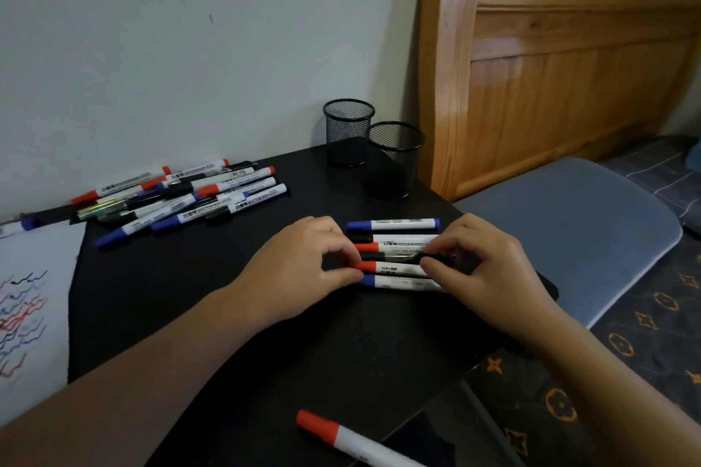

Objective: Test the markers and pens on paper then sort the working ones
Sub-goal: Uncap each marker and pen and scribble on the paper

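Six or so sorted markers (394, 256) in a tidy row on the black worktop (235, 296), between both hands. Best squared gently from both ends, caps kept aligned, none rolled off. Left hand (303, 265) curled, fingertips pinching the cap ends; right hand (481, 269) curled, gripping the opposite ends.

We saw a black table (235, 315), two black mesh pen cups (348, 133) at twelve o'clock, white markers (182, 197) capped red, blue and black at ten, white paper (26, 315) with red, blue and black squiggles at nine, and orange-patterned dark bedding (645, 334) at three.
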